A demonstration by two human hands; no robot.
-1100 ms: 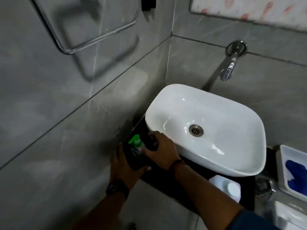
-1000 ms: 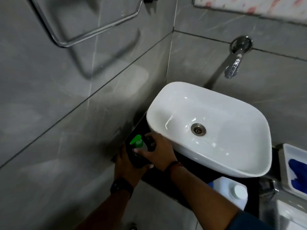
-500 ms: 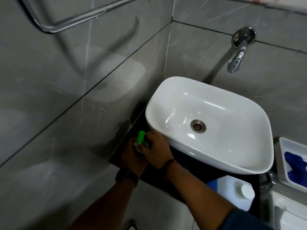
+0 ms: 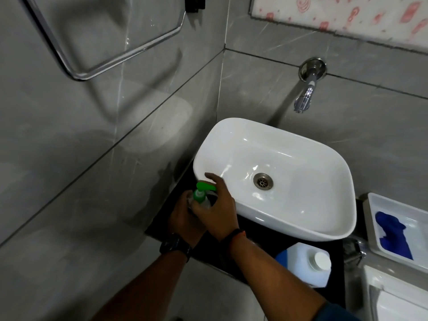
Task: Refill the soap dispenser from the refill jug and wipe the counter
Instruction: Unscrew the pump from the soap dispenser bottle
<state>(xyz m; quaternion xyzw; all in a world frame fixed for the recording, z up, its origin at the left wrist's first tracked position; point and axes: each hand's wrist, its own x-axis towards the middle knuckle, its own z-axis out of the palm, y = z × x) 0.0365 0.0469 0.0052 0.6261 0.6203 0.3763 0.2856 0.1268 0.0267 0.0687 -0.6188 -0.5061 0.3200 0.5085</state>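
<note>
The soap dispenser [image 4: 201, 195] has a clear body and a green pump head, and stands on the black counter [image 4: 259, 239] left of the white basin. My left hand [image 4: 183, 216] wraps round its body from the left. My right hand [image 4: 217, 207] grips the green pump collar from the right, index finger stretched past the nozzle. The white refill jug [image 4: 305, 265], with a white cap and a blue label, stands capped on the counter's front right. A blue cloth [image 4: 391, 235] lies in a white tray.
A white basin [image 4: 301, 163] with a metal drain fills most of the counter. A chrome tap [image 4: 305, 96] juts from the back wall above it. The white tray [image 4: 375, 218] rests to the right. Grey tiled walls close in at left, with a chrome rail [image 4: 129, 54].
My right hand has shifted on the pump head, and the green nozzle now points right and stands higher. The view has tilted up, showing more of the wall.
</note>
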